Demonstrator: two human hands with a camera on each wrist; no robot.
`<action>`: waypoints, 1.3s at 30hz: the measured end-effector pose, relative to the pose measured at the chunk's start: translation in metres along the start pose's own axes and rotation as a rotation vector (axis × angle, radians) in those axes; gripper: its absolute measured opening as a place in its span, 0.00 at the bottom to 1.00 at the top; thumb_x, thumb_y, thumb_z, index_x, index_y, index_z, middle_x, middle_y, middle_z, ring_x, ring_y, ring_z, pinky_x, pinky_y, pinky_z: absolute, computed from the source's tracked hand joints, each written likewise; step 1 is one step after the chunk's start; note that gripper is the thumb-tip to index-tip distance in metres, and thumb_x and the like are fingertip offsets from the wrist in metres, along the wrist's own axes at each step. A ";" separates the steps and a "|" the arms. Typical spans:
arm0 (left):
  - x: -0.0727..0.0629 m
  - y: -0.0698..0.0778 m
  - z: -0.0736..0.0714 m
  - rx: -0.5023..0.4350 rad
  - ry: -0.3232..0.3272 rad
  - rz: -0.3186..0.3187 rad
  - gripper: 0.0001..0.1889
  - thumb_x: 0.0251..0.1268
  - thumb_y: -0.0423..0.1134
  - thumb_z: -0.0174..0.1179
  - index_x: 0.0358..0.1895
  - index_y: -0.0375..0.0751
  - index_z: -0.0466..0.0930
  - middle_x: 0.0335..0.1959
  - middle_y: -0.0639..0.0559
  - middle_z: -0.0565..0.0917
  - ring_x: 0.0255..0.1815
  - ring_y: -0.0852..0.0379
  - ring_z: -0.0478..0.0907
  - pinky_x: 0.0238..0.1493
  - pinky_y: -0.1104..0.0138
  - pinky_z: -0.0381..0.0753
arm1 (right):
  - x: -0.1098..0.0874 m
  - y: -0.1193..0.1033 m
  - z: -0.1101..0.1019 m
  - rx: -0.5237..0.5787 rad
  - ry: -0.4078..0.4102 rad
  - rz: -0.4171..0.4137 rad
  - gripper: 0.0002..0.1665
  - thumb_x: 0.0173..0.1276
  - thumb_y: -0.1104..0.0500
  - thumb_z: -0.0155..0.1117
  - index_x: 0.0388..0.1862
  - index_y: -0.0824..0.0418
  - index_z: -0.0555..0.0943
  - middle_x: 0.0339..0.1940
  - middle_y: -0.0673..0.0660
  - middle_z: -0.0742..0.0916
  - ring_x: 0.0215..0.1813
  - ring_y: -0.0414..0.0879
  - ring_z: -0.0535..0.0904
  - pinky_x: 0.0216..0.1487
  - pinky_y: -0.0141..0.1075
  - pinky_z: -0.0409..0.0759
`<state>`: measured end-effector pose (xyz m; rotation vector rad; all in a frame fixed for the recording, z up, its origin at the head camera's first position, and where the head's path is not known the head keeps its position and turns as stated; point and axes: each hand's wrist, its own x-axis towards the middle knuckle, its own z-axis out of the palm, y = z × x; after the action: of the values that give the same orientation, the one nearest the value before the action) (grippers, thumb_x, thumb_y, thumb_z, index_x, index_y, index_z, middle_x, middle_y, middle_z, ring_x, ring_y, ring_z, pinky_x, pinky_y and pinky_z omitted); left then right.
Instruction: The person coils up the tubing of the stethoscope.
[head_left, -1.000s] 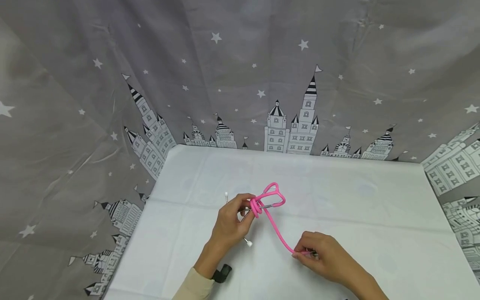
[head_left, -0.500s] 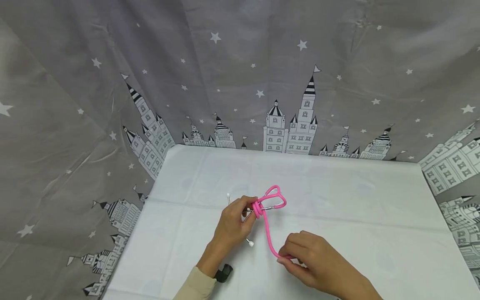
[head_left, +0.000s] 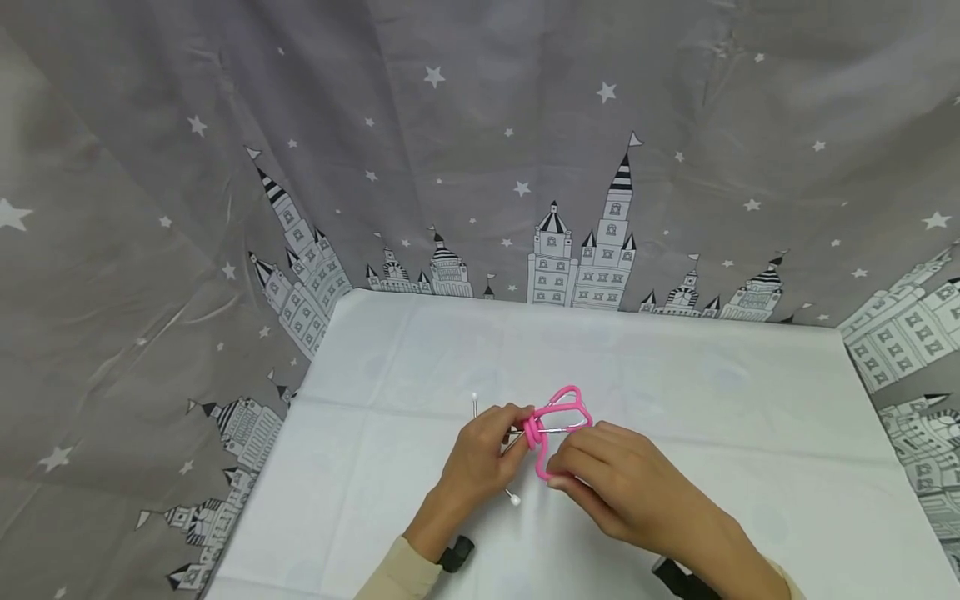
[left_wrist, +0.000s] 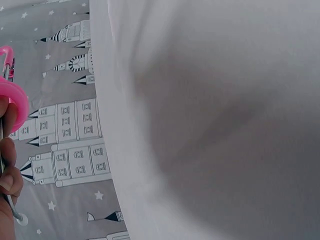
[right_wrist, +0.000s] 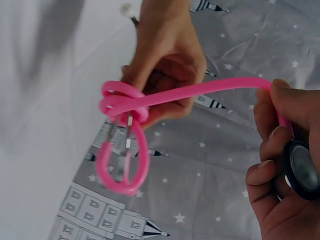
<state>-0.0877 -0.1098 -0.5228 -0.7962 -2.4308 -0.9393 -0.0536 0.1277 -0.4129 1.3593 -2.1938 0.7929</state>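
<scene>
My left hand (head_left: 483, 454) grips the metal ear tubes of a pink stethoscope (head_left: 572, 406), close to coils of its tubing (right_wrist: 122, 102) wound round the folded part. White eartips (head_left: 514, 500) stick out on either side of this hand. Beyond the coils, a pink loop with metal rods inside points away from the fingers. The right hand (head_left: 617, 487) pinches the free length of tubing near its end, beside the coils. A round chestpiece (right_wrist: 304, 172) with a dark rim lies against the right fingers in the right wrist view; in the head view the hand hides it.
Both hands are above a white-covered table (head_left: 750, 500). Behind and at the sides hangs a grey curtain (head_left: 480, 167) printed with castles and stars. Dark wrist cameras sit below the left hand (head_left: 456, 553) and the right hand (head_left: 678, 577).
My right hand has moved left and up toward the coils, bringing the tubing with it, so the free stretch is now short and bent. The left hand has shifted slightly right and down.
</scene>
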 end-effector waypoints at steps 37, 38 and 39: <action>-0.013 0.046 0.007 -0.144 -0.166 0.281 0.14 0.62 0.32 0.75 0.48 0.46 0.84 0.37 0.61 0.89 0.30 0.70 0.76 0.39 0.89 0.70 | -0.035 0.086 0.016 0.248 -0.037 0.432 0.13 0.68 0.65 0.77 0.42 0.48 0.85 0.35 0.39 0.84 0.35 0.31 0.75 0.32 0.25 0.75; -0.012 0.047 0.007 -0.148 -0.161 0.284 0.13 0.63 0.33 0.75 0.48 0.46 0.84 0.38 0.61 0.90 0.30 0.70 0.77 0.39 0.89 0.70 | -0.038 0.088 0.018 0.260 -0.033 0.441 0.13 0.68 0.66 0.77 0.42 0.49 0.85 0.35 0.40 0.84 0.35 0.32 0.75 0.32 0.25 0.75; -0.012 0.049 0.007 -0.150 -0.154 0.290 0.13 0.64 0.33 0.75 0.48 0.46 0.84 0.39 0.61 0.90 0.30 0.70 0.77 0.40 0.89 0.71 | -0.042 0.089 0.020 0.276 -0.033 0.455 0.13 0.68 0.66 0.77 0.41 0.48 0.85 0.35 0.41 0.84 0.35 0.32 0.75 0.32 0.26 0.76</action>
<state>-0.0490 -0.0795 -0.5113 -1.2774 -2.3035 -0.9845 -0.1179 0.1730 -0.4752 0.9950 -2.5315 1.2830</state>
